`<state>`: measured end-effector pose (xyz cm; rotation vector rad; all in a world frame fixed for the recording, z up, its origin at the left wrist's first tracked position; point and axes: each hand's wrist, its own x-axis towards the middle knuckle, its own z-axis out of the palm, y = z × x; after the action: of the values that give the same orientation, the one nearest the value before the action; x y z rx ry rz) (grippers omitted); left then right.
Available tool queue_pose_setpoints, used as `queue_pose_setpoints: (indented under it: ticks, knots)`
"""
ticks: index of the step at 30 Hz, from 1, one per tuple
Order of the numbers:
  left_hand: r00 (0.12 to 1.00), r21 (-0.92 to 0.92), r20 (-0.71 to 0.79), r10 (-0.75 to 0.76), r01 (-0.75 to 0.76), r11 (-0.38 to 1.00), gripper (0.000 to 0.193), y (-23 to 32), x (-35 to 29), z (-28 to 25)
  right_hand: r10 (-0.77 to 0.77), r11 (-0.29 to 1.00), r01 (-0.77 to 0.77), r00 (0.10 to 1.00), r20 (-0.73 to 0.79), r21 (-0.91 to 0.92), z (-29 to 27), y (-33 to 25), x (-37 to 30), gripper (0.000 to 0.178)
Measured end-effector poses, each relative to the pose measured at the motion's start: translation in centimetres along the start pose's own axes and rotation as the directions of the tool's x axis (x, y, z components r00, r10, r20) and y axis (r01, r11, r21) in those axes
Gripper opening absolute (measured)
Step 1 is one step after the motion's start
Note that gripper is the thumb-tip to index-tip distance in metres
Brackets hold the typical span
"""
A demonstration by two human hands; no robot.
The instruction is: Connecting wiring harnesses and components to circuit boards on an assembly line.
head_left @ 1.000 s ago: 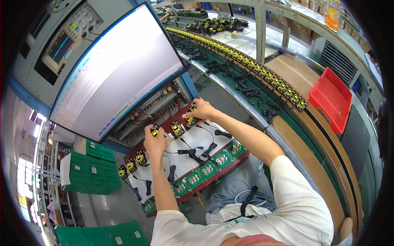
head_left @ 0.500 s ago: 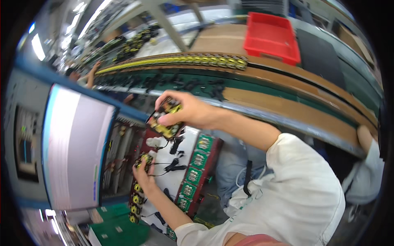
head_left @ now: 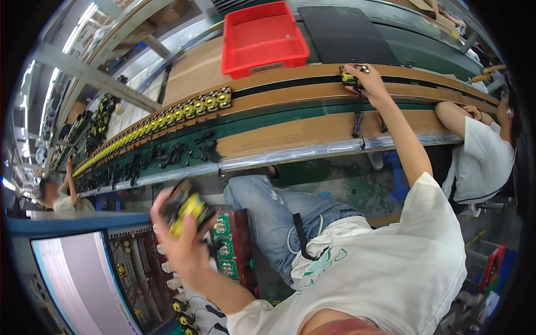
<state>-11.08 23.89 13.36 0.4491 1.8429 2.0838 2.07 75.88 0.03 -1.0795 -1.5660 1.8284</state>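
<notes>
At the upper right, my right hand (head_left: 365,84) grips a small circuit board (head_left: 352,75) with yellow and dark parts, held at the brown track (head_left: 413,89) of the long bench. A black cable (head_left: 358,124) hangs below that board onto the bench. My left hand (head_left: 187,240), blurred by motion, is closed around a second circuit board (head_left: 190,209) with a yellow block. This one is in the air beside the red fixture (head_left: 237,245) that carries green boards. Part of each board is hidden by my fingers.
A row of yellow-topped circuit boards (head_left: 184,111) lines the track, with black cables (head_left: 162,153) beside it. Behind stands a red bin (head_left: 265,39). A screen (head_left: 84,279) fills the lower left. People sit at the far left and at the right (head_left: 480,151).
My right hand has carried its board to the right, from above the fixtures to the track. My left hand has lifted a board up from the row of fixtures. The view has turned right.
</notes>
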Motion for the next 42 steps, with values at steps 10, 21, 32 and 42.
queue_pose_setpoints:
  ticks: [10,21,32,42]
  knots:
    - [0.802,-0.167,0.538,-0.259,0.403,0.900,0.043,-14.2,20.0,28.8,-0.116,0.806,0.050,0.990,-0.075,-0.590,-7.2,1.7,6.9,0.058]
    - [0.703,0.461,0.552,-0.448,0.190,0.867,0.041,-16.6,20.7,37.3,-0.177,0.447,-0.015,0.979,-0.105,-0.894,-7.2,-1.0,3.4,0.088]
    - [0.747,0.755,0.538,-0.390,-0.222,0.617,0.055,-13.2,21.1,31.1,-0.548,0.101,-0.100,0.825,-0.139,-0.990,-9.9,0.1,1.9,0.078]
    - [0.612,0.769,0.567,0.551,-0.632,-0.090,0.045,-25.2,24.8,21.2,-0.793,-0.110,0.388,0.521,0.316,-0.915,7.6,4.9,2.9,0.046]
